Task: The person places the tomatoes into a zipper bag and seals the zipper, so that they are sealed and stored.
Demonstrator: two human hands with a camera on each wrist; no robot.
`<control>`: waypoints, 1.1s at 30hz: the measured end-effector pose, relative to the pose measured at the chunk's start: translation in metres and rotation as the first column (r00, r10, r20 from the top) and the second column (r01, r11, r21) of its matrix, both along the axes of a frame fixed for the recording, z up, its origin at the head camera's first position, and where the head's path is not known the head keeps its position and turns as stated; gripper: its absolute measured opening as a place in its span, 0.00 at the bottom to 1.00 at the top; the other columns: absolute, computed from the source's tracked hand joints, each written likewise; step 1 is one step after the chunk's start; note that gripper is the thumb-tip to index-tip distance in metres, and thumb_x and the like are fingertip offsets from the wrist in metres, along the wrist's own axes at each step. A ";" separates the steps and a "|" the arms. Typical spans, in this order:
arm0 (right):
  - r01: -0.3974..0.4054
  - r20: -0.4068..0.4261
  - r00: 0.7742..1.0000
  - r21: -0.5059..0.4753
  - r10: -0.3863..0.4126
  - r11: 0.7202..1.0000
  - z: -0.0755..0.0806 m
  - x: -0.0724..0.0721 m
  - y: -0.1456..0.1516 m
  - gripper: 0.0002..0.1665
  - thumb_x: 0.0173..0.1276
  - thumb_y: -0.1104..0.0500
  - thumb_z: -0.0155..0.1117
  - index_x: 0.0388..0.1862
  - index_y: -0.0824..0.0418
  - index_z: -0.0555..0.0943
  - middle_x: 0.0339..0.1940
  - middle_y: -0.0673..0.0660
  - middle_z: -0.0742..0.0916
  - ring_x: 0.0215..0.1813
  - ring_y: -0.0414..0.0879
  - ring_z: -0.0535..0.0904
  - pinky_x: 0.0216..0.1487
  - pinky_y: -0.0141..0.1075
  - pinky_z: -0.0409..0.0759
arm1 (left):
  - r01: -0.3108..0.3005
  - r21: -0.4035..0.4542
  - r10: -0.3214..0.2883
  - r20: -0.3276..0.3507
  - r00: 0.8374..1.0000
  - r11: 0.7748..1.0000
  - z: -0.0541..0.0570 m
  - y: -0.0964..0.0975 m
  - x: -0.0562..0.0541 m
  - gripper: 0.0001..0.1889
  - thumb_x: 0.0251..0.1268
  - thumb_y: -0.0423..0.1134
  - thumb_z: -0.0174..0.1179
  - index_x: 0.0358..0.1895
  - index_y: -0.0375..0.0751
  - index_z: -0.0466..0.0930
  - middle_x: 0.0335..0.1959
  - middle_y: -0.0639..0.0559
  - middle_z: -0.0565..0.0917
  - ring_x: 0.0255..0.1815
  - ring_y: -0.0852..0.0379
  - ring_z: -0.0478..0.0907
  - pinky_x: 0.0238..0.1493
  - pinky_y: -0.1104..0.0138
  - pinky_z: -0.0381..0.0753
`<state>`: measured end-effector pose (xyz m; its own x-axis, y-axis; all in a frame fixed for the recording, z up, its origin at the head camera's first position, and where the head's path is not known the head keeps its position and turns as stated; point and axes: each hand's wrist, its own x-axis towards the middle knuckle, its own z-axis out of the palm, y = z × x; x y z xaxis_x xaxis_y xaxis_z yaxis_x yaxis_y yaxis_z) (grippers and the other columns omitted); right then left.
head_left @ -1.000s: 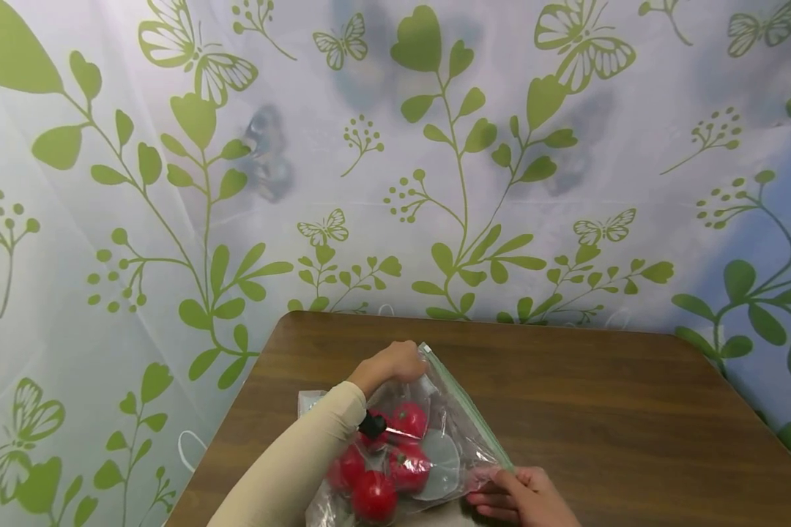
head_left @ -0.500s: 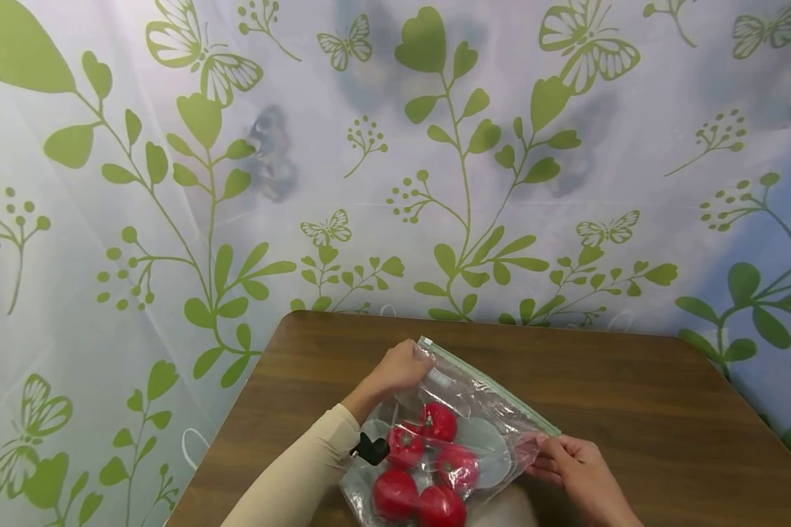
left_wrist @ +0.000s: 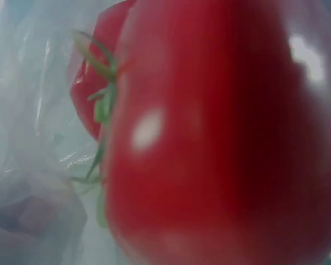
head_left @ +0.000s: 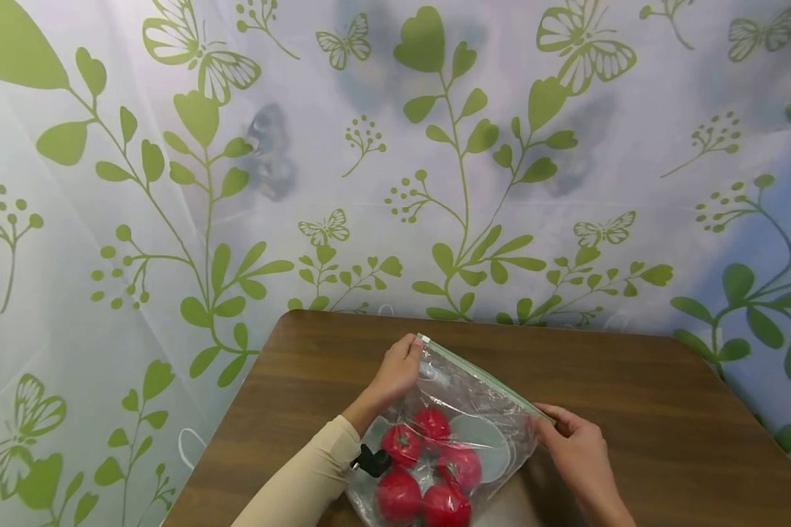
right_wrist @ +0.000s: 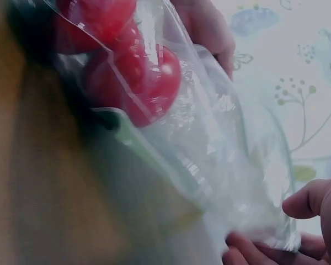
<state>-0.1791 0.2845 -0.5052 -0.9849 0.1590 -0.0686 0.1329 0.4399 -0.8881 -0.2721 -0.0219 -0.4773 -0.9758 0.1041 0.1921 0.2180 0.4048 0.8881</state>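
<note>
A clear zip bag (head_left: 461, 373) with a pale green zip strip is held up, tilted, over the table, with several red tomatoes (head_left: 398, 494) inside it. My left hand (head_left: 398, 369) grips the upper left corner, beside the white slider (head_left: 425, 338). At the strip's right end, my right hand (head_left: 576, 446) pinches the other corner between thumb and fingers. One tomato (left_wrist: 209, 132) with a green stem fills most of the left wrist view. In the right wrist view, the right hand's thumb (right_wrist: 306, 201) lies against the plastic. The bag's bottom is cut off below the head view.
The brown wooden table (head_left: 666, 410) extends behind and to the right of the bag. A curtain (head_left: 343, 161) with green leaves and butterflies hangs behind it. A black wrist-camera piece (head_left: 372, 461) sits at the left cuff, close to the tomatoes.
The bag has swung right and its strip has been drawn out straighter. Both hands kept hold; the right hand moved right and up, and the left hand turned to grip the corner thumb-up.
</note>
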 end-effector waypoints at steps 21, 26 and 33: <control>-0.142 -0.489 0.809 0.375 0.326 0.916 0.069 -0.058 -0.105 0.18 0.76 0.58 0.74 0.62 0.60 0.90 0.54 0.58 0.95 0.55 0.55 0.93 0.56 0.56 0.90 | -0.030 -0.008 0.029 -0.084 0.996 1.000 0.003 0.001 0.003 0.13 0.87 0.37 0.51 0.42 0.38 0.84 0.30 0.53 0.80 0.30 0.59 0.75 0.34 0.66 0.74; -0.195 -0.466 0.798 0.399 0.381 0.896 0.075 -0.075 -0.122 0.18 0.77 0.58 0.73 0.62 0.60 0.90 0.54 0.58 0.95 0.55 0.55 0.93 0.55 0.55 0.91 | -0.006 -0.019 0.004 -0.100 0.995 1.000 0.004 0.001 0.002 0.13 0.87 0.37 0.51 0.42 0.38 0.84 0.27 0.56 0.75 0.27 0.61 0.71 0.30 0.67 0.70; -0.221 -0.447 0.793 0.422 0.414 0.879 0.072 -0.091 -0.137 0.14 0.77 0.60 0.72 0.58 0.60 0.91 0.52 0.57 0.95 0.51 0.54 0.93 0.52 0.52 0.91 | 0.005 -0.031 -0.009 -0.120 0.993 1.000 0.005 0.002 0.003 0.13 0.87 0.37 0.52 0.41 0.40 0.84 0.25 0.57 0.73 0.24 0.63 0.66 0.30 0.69 0.67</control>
<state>-0.2705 0.1473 -0.4334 -0.8549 -0.2521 0.4533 -0.4964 0.6512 -0.5740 -0.2688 -0.0199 -0.4723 -0.9453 0.1182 0.3042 0.3249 0.4292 0.8428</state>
